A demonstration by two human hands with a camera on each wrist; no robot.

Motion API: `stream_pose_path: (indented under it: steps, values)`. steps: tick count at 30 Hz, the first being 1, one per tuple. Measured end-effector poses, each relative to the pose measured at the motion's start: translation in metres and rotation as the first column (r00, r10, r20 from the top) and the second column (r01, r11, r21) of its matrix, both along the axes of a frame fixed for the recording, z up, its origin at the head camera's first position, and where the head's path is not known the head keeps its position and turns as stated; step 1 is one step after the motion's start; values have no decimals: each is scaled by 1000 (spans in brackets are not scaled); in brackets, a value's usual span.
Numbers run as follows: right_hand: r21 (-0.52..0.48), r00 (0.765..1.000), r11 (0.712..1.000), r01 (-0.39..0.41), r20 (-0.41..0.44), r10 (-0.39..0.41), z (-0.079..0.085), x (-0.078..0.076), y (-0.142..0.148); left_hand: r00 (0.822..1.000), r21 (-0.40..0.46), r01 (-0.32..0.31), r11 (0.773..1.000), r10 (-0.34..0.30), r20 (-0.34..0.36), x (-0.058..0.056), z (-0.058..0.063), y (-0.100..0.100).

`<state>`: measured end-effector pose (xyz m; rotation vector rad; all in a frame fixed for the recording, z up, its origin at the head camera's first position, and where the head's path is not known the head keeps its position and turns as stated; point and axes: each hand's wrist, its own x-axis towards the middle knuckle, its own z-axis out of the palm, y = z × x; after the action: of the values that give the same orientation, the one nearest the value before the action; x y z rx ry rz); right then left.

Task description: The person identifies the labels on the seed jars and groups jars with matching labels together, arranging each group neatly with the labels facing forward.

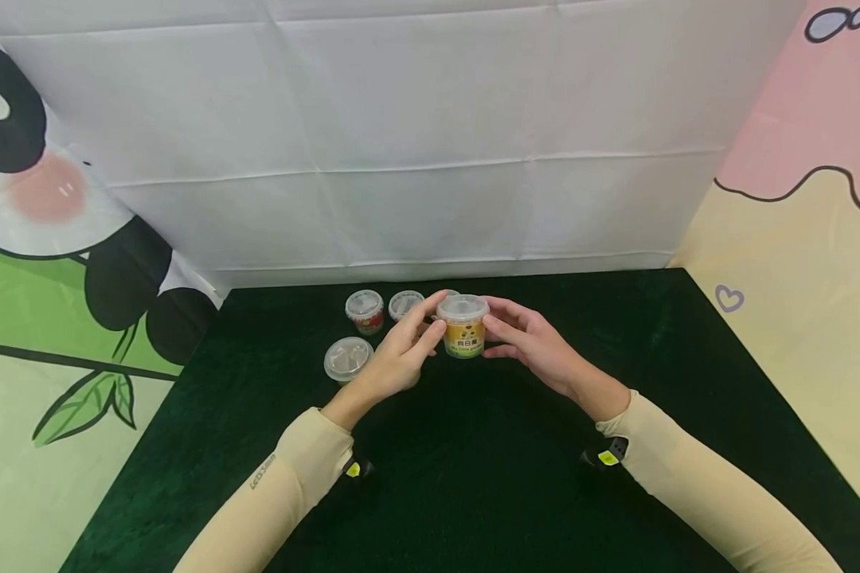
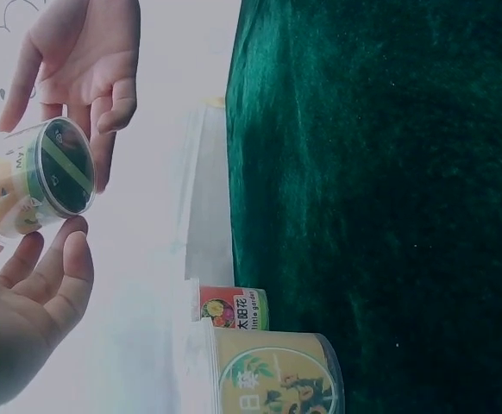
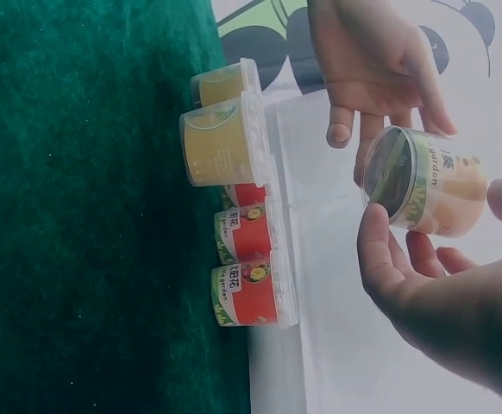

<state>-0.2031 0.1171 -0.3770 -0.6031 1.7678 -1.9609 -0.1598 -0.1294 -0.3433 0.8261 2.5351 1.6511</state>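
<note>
Both hands hold a clear plastic cup [image 1: 464, 338] with a yellow and green label and a clear lid, raised above the dark green cloth. My left hand [image 1: 400, 350] grips its left side, and my right hand [image 1: 533, 346] grips its right side. From the right wrist, the cup [image 3: 441, 185] is tilted so its dark base shows; right-hand fingers [image 3: 380, 259] touch it from below in that view. On the cloth by the left hand stands another yellow-labelled cup [image 3: 221, 147]. Red-labelled cups [image 3: 247, 293] stand in a row; the left hand partly hides them in the head view.
Dark green cloth [image 1: 473, 485] covers the table. A white fabric wall [image 1: 416, 143] rises along its back edge, with printed cartoon panels at left [image 1: 50, 191] and right [image 1: 803, 263]. A second yellow cup [image 3: 212, 86] shows in the right wrist view.
</note>
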Motion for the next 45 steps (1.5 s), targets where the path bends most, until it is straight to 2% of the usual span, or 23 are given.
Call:
stream_pose_path:
  steps: [6,14,20,33,40,45]
  values:
    - [4,1000,1000,-2,5,2,0,0,0,1000,9,9,1000,-9,19,-2,-2,-1]
    - [11,1000,1000,2,15,-2,-1,1,-1,1000,-22,0,1000,1,28,-23,-33,-10]
    - [5,1000,1000,3,20,-3,-3,0,-3,1000,10,6,1000,-6,9,-26,-41,-12]
    - [-2,1000,1000,0,25,0,-5,-2,-5,1000,23,1,1000,0,-32,-29,-41,-14]
    - [8,1000,1000,7,22,-7,-5,-4,-4,997,-41,-23,999,20,-69,-29,-39,-15]
    - [49,1000,999,7,14,-8,-10,-7,-4,992,-81,-27,996,17,-127,-16,-17,-14]
